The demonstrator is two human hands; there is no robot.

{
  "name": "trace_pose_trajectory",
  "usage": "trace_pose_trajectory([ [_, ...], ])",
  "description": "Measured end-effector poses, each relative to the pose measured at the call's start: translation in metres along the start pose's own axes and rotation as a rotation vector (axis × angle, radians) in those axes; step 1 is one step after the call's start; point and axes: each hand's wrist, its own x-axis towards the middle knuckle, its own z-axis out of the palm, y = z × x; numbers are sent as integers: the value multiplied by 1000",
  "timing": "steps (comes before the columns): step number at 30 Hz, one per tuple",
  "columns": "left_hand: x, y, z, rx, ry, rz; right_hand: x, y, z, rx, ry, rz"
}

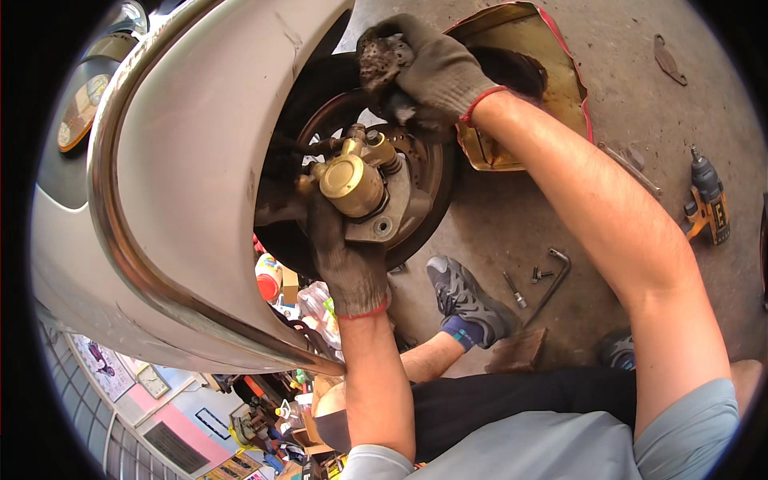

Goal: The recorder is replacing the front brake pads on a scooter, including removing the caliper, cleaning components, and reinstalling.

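My left hand [348, 268], in a dirty grey work glove, reaches up to a gold brake caliper [352, 184] and grips its lower left side; some of its fingers are hidden. The caliper's grey bracket [384, 226] sits in front of a drilled brake disc [418, 160] and a dark wheel with a tire [438, 228]. Above the wheel, my right hand [444, 72], gloved too, is closed around a soiled, speckled lump [382, 64] that looks like a sponge or rag.
A light vehicle body panel [192, 160] with chrome trim [108, 176] curves along the left. A cut-open metal can [512, 24] with dark stains stands beyond the wheel. On the floor lie a cordless impact driver [708, 196], a hex key [552, 284], bolts [542, 275] and a wooden block [518, 350].
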Motion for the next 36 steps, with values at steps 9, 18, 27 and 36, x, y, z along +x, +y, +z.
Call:
trace_pose_trajectory([
  [9,-4,2,9,-5,10,-30,8,-6,79,-100,-242,-517],
  [18,-2,-3,-7,215,12,82,3,2,32,-45,-147,-236],
  [27,-6,-1,-6,66,44,33,52,-44,77,19,-429,-372],
  [36,-6,-4,-5,16,21,33,32,-91,49,70,-578,-453],
])
